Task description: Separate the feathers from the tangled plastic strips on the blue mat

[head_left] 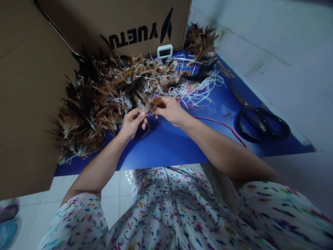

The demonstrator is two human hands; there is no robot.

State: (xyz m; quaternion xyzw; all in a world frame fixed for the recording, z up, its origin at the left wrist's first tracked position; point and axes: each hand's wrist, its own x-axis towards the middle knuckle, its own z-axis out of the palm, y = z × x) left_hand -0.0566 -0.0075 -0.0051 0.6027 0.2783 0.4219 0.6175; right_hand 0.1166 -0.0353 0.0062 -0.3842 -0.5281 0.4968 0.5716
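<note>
Over the middle of the blue table my two hands meet around a small bunch of brown and pale feathers (147,104). My left hand (132,123) pinches it at the lower, pale end. Closed on its right side is my right hand (169,109), thumb and fingers together. A thin, clear loop of string or strip (146,131) hangs below my left fingers. Just behind the hands spreads a large heap of brown, black and white feathers (104,90). White ribbon strips (200,90) lie tangled right of the heap, with red threads among them.
Black-handled scissors (262,125) rest at the right, near a red cord (223,124). A small white digital display (164,51) stands at the back before a cardboard box (145,21). Another feather bunch (200,40) sits at the back right. Cardboard (26,104) walls the left side.
</note>
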